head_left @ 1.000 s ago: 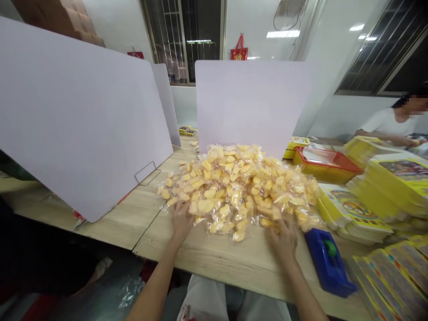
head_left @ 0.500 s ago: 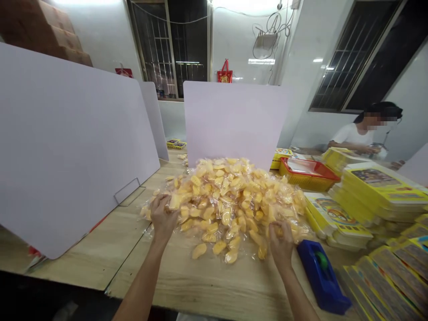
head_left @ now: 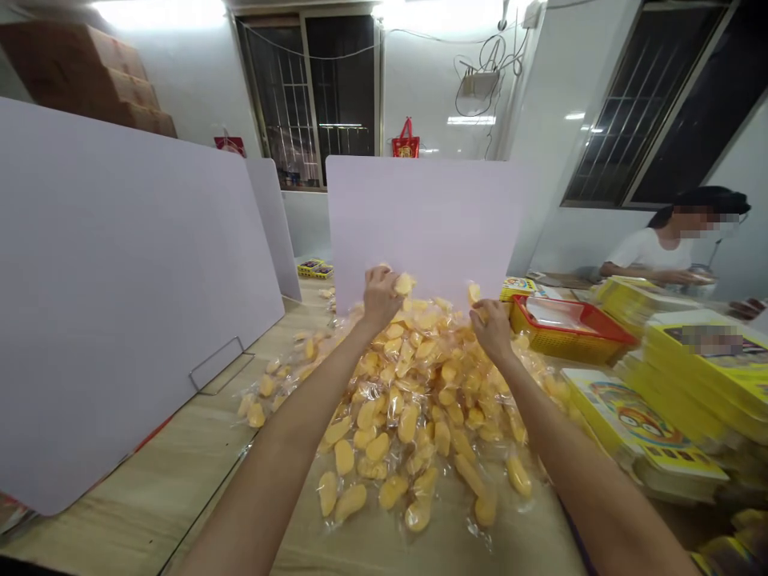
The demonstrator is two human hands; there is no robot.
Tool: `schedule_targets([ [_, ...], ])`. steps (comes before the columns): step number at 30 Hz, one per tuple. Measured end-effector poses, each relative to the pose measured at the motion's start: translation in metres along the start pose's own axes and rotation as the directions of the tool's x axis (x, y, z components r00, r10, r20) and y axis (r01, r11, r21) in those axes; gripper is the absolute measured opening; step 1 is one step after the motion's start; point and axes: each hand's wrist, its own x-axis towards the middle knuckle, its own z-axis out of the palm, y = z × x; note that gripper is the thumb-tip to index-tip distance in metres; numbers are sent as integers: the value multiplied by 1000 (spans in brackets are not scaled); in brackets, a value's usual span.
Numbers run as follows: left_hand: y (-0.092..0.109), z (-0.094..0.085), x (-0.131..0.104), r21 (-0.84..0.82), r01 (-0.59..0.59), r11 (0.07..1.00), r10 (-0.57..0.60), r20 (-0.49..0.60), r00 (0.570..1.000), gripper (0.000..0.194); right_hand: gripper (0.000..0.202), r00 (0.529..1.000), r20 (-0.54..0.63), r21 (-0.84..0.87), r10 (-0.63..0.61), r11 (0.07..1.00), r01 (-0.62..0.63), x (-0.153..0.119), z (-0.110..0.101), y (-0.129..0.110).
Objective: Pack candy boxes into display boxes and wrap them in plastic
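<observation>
A wide heap of yellow, rounded pieces in clear plastic wrappers [head_left: 408, 416] covers the middle of the table. My left hand [head_left: 382, 300] is at the heap's far edge, fingers closed on a yellow wrapped piece [head_left: 404, 284]. To its right, my right hand [head_left: 492, 326] pinches another yellow wrapped piece [head_left: 474, 294], which sticks up beyond the fingertips. Both forearms reach across the heap and cover parts of it. Several wrapped pieces lie loose along the near edge.
A white panel [head_left: 420, 216] stands behind the heap, a larger one [head_left: 132, 296] to the left with a wire stand [head_left: 222, 366]. On the right are a red-and-yellow basket [head_left: 570, 328], stacked yellow boxes [head_left: 702, 360] and a seated person [head_left: 654, 248].
Both hands have moved forward and inward, from the heap's sides to its far edge. Some pieces have shifted; more lie at the near side. My right arm now mostly covers the blue tape dispenser.
</observation>
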Motion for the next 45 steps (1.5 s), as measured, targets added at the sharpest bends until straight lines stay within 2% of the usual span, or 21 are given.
schedule_targets([
  [2,1,22,6,29,5,1000,-11,205,979,31,28,993,121,-19,4,1000,-2,12,16,9],
  [4,-1,37,6,28,5,1000,-16,387,922,30,40,976,217,-46,27,999,-17,14,22,15],
  [5,-2,40,4,21,17,1000,-25,448,894,34,49,973,229,-69,39,997,-23,12,20,15],
  [7,-4,36,-3,8,39,999,-38,493,869,52,65,983,183,-120,25,993,-3,-2,7,10],
  [10,-5,4,-37,-41,-37,998,51,407,912,79,70,989,108,-102,-103,988,114,-43,-26,-15],
  [12,0,-31,-86,-57,-95,994,109,362,926,83,65,968,151,15,-198,980,198,-88,-47,-39],
  [14,7,-65,-153,-36,-91,995,98,440,893,87,67,905,285,104,-314,949,297,-142,-56,-62],
  [16,11,-88,-225,-2,-81,997,66,600,798,105,80,771,500,121,-395,913,389,-195,-52,-81],
  [18,12,-97,-287,57,-51,997,-5,711,703,116,93,628,672,118,-393,894,432,-238,-38,-95],
  [19,11,-99,-309,90,-37,995,-43,748,663,116,96,582,721,114,-377,893,436,-254,-30,-100],
  [20,12,-99,-326,127,-20,992,-85,766,637,112,96,561,745,108,-361,895,432,-268,-24,-104],
  [22,18,-99,-345,187,7,982,-150,767,624,95,87,577,746,90,-333,909,408,-286,-17,-111],
  [24,27,-101,-350,206,21,978,-170,740,651,71,70,614,729,71,-303,925,372,-297,-17,-116],
  [26,35,-102,-350,195,27,980,-160,708,688,57,58,645,717,50,-262,943,328,-302,-19,-122],
  [30,34,-92,-343,180,62,982,-166,655,737,62,62,707,686,-20,-172,967,254,-297,-10,-129],
  [32,27,-83,-338,135,74,988,-144,648,748,59,53,726,667,-26,-164,970,243,-292,-2,-129],
  [36,15,-74,-332,14,78,997,-70,633,771,59,29,762,601,69,-241,966,251,-290,8,-119],
  [39,3,-75,-341,-32,63,998,-35,559,828,63,22,789,540,137,-293,955,261,-293,10,-110],
  [42,-15,-74,-353,-17,107,994,-89,437,895,70,18,824,483,138,-296,955,262,-291,6,-104],
  [45,-32,-71,-354,55,185,981,-192,378,906,80,16,856,429,114,-287,958,264,-276,-4,-104],
])
